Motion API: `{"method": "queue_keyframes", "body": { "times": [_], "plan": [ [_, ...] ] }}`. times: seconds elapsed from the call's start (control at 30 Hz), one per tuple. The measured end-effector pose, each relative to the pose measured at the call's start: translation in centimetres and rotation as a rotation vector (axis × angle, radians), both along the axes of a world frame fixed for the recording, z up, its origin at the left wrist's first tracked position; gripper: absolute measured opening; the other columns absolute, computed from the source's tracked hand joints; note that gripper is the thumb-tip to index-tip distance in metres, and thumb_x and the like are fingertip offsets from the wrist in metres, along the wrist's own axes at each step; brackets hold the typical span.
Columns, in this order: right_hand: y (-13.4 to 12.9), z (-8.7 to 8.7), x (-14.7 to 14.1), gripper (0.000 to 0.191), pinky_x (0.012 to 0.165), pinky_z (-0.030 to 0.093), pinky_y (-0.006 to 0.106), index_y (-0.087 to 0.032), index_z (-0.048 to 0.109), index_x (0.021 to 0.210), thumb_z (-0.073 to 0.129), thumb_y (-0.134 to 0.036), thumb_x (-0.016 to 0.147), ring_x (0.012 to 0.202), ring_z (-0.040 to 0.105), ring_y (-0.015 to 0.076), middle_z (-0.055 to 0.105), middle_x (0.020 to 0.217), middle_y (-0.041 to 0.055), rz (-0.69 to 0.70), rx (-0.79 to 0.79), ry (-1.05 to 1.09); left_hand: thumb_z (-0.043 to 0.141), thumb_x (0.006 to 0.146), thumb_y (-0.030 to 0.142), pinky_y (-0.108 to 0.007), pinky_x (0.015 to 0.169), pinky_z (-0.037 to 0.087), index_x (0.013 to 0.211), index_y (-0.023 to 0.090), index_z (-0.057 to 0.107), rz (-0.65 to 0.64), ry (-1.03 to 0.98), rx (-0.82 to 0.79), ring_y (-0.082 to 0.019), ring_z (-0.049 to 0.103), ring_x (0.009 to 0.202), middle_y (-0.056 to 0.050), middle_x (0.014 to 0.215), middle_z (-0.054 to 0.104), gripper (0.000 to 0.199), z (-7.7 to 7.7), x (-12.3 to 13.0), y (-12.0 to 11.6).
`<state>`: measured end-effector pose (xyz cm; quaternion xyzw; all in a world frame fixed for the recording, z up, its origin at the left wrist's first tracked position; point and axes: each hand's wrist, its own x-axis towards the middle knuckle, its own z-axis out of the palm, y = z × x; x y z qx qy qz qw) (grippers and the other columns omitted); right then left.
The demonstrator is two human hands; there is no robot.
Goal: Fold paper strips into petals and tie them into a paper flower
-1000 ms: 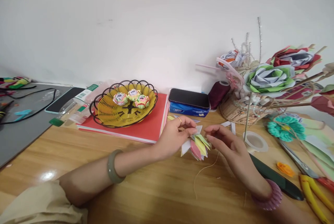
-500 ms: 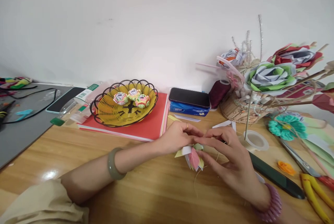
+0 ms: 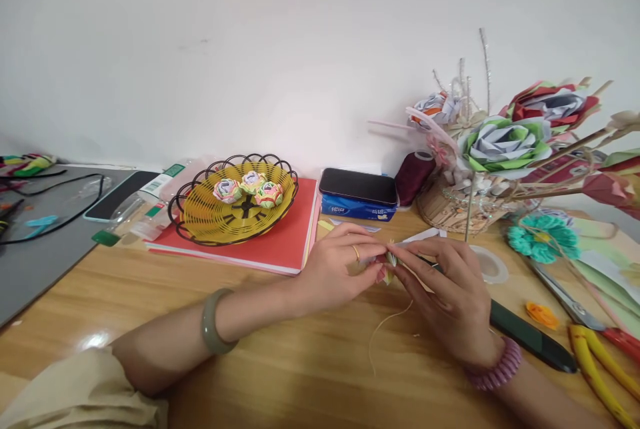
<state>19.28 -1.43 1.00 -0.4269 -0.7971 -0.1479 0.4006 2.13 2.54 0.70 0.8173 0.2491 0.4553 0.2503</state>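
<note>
Between my two hands is a small folded-paper flower [image 3: 388, 274] in pink, yellow and pale green, mostly covered by my fingers. My left hand [image 3: 345, 266], with a ring on one finger, pinches it from the left. From the right, the fingertips of my right hand [image 3: 447, 289] press on its folded edges. A thin pale thread [image 3: 376, 342] trails from beneath my right hand onto the wooden table [image 3: 280, 376]. Three finished paper flowers [image 3: 249, 190] rest in a yellow woven basket [image 3: 235, 228] at the left.
Under the basket lies red paper [image 3: 280, 250]. Behind my hands a phone tops a blue tissue pack [image 3: 358, 208], beside a dark thread spool [image 3: 415, 176]. At right are a tape roll [image 3: 493, 266], a green-black cutter [image 3: 535, 339], scissors [image 3: 570, 302], yellow-handled pliers [image 3: 590, 369] and a paper-flower arrangement [image 3: 505, 142].
My fingers have closed more around the paper flower, which was more visible before and now shows only in part. More of the thread shows on the table. The view has shifted slightly.
</note>
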Motion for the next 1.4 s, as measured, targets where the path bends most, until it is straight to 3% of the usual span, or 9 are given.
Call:
{"method": "queue_keyframes", "body": {
  "times": [0.23, 0.47, 0.6, 0.67, 0.87, 1.03, 1.17, 1.3, 1.4],
  "plan": [
    [0.5, -0.4, 0.1, 0.019, 0.063, 0.043, 0.037, -0.020, 0.063, 0.093, 0.063, -0.016, 0.075, 0.073, 0.053, 0.0216, 0.062, 0.076, 0.0072, -0.049, 0.037, 0.009, 0.048, 0.082, 0.014, -0.030, 0.083, 0.045, 0.075, 0.018, 0.066, -0.023, 0.018, 0.022, -0.013, 0.058, 0.079, 0.000, 0.072, 0.069, 0.020, -0.2, 0.0, 0.1],
    [0.4, -0.2, 0.0, 0.011, 0.063, 0.041, 0.037, -0.017, 0.065, 0.083, 0.066, -0.017, 0.073, 0.070, 0.053, 0.0217, 0.063, 0.072, 0.0084, -0.063, 0.032, 0.036, 0.052, 0.079, 0.012, -0.030, 0.080, 0.047, 0.074, 0.019, 0.066, 0.035, -0.053, 0.117, -0.013, 0.058, 0.076, -0.001, 0.072, 0.069, 0.016, -0.7, 0.1, 0.1],
    [0.4, 0.0, 0.1, 0.005, 0.064, 0.040, 0.037, -0.019, 0.062, 0.076, 0.065, -0.020, 0.073, 0.071, 0.052, 0.0212, 0.062, 0.071, 0.0067, -0.032, -0.016, 0.043, 0.057, 0.074, 0.014, -0.030, 0.077, 0.048, 0.073, 0.017, 0.064, 0.108, -0.081, 0.062, -0.015, 0.058, 0.080, -0.003, 0.072, 0.068, 0.008, -0.8, 0.1, 0.2],
    [0.7, 0.2, 0.2, 0.005, 0.066, 0.040, 0.037, -0.019, 0.060, 0.074, 0.065, -0.022, 0.074, 0.073, 0.052, 0.0211, 0.061, 0.073, 0.0060, 0.027, -0.099, 0.058, 0.059, 0.071, 0.013, -0.029, 0.076, 0.047, 0.072, 0.016, 0.062, 0.079, -0.047, 0.009, -0.015, 0.057, 0.079, -0.004, 0.074, 0.066, 0.004, -0.5, 0.0, 0.3],
    [0.9, 1.3, 0.7, 0.007, 0.067, 0.042, 0.031, -0.020, 0.058, 0.075, 0.058, -0.025, 0.079, 0.074, 0.053, 0.0174, 0.058, 0.074, 0.0030, 0.330, -0.615, 0.246, 0.059, 0.070, 0.020, -0.028, 0.077, 0.042, 0.068, 0.014, 0.058, -0.170, 0.119, -0.364, -0.014, 0.054, 0.077, -0.003, 0.074, 0.061, 0.006, 1.5, -0.6, 1.0],
    [0.6, 1.6, 0.6, 0.010, 0.068, 0.042, 0.027, -0.021, 0.059, 0.080, 0.058, -0.031, 0.079, 0.074, 0.055, 0.0152, 0.060, 0.078, 0.0011, 0.304, -1.024, 0.502, 0.060, 0.068, 0.028, -0.022, 0.059, 0.041, 0.065, 0.013, 0.054, -0.216, -0.014, -0.853, -0.010, 0.052, 0.059, 0.000, 0.063, 0.056, 0.016, 2.0, -0.4, 0.8],
    [0.9, 1.4, 0.6, 0.017, 0.061, 0.042, 0.025, -0.019, 0.059, 0.073, 0.065, -0.035, 0.071, 0.067, 0.054, 0.0140, 0.060, 0.072, 0.0000, 0.302, -1.193, 0.713, 0.063, 0.065, 0.030, -0.022, 0.062, 0.042, 0.064, 0.012, 0.058, -0.286, -0.129, -1.067, -0.010, 0.054, 0.060, -0.001, 0.062, 0.059, 0.019, 1.6, -0.4, 1.3],
    [1.2, 1.0, 0.5, 0.017, 0.054, 0.039, 0.022, -0.018, 0.060, 0.071, 0.065, -0.035, 0.071, 0.058, 0.051, 0.0099, 0.059, 0.068, -0.0015, 0.339, -1.288, 0.846, 0.045, 0.075, 0.050, -0.025, 0.066, 0.045, 0.069, 0.008, 0.064, -0.484, -0.254, -1.369, -0.013, 0.058, 0.067, -0.007, 0.071, 0.064, 0.046, 0.9, -0.9, 2.3],
    [1.2, 0.7, 0.4, 0.016, 0.053, 0.037, 0.021, -0.018, 0.061, 0.072, 0.065, -0.034, 0.071, 0.057, 0.049, 0.0085, 0.058, 0.067, -0.0023, 0.354, -1.316, 0.892, 0.051, 0.072, 0.044, -0.025, 0.063, 0.046, 0.070, 0.007, 0.065, -0.507, -0.267, -1.511, -0.014, 0.059, 0.064, -0.007, 0.068, 0.065, 0.039, 0.4, -1.0, 2.6]
  ]
}}
